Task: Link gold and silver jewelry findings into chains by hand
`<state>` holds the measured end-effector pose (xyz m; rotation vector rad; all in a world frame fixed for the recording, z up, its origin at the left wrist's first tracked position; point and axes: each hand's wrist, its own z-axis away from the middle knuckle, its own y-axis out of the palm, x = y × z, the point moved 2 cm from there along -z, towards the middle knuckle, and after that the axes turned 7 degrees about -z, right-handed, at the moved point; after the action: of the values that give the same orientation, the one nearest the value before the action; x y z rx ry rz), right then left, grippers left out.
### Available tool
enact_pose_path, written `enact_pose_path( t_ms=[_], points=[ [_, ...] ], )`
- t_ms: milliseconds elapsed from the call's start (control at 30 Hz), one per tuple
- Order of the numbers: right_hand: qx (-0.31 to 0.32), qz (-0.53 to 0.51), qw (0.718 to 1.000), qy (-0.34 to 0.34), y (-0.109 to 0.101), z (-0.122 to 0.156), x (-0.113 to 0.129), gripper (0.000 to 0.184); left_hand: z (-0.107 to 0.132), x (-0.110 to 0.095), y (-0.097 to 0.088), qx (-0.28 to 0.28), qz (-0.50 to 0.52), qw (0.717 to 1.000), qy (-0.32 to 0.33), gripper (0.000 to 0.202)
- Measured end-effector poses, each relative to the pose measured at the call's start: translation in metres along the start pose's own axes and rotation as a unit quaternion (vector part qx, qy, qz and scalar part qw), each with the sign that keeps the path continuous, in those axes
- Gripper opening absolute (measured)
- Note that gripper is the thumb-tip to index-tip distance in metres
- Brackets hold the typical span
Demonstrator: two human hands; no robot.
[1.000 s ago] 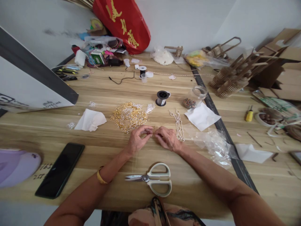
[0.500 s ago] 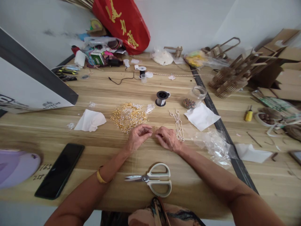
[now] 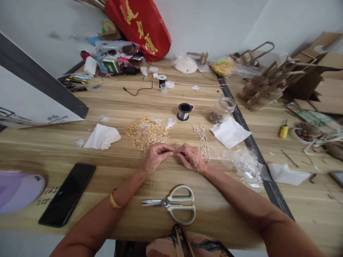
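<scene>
Left hand, against a second ago: the left hand (image 3: 155,157) has closed up — its forefinger lies flatter and the gap above its thumb has narrowed; the right hand (image 3: 191,157) looks much the same.
What it means: a tighter pinch, which I judge to be fine two-handed work centred on the fingertips.
Wooden table: the near edge of the table (image 3: 112,112) runs under both forearms, with the hands well in from it; bare wood lies between the wrists and the scissors.
White box: the box (image 3: 40,103) stands at the far left, well apart from the elbows.
Left side room: an open stretch separates the left forearm from the phone (image 3: 66,194).
Right side room: tighter — clear plastic bags (image 3: 249,167) lie just beyond the right forearm.
Gold and silver heap: the heap (image 3: 146,134) sits just beyond the left hand, limiting forward room there.
Scissors: the scissors (image 3: 175,203) lie between the forearms, blades leftward and slightly parted.
Beaded chains: the chains (image 3: 204,144) lie just beside the right hand.
Fingers: left thumb and forefinger are pressed together, seemingly on the strand; the right fingers are curled in close, their grip impossible to tell.
Thin strand: the strand (image 3: 154,181) hangs faintly below the left hand, its upper end hidden.
</scene>
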<state>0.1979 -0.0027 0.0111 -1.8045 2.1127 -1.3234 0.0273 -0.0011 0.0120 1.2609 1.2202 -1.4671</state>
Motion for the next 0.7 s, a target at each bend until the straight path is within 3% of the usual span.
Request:
enact_pose_path(
  t_ms=[267,700],
  points=[
    [0.001,-0.006,1.000,0.003,-0.0003,-0.0008,0.0003,0.005,-0.0002,0.0010,0.0007,-0.002,0.020,0.999,-0.031,0.014],
    [0.004,-0.002,1.000,0.000,0.0000,-0.0008,0.0005,0.005,0.0001,0.0020,0.0015,0.004,0.025,0.999,-0.027,0.017]
  ],
)
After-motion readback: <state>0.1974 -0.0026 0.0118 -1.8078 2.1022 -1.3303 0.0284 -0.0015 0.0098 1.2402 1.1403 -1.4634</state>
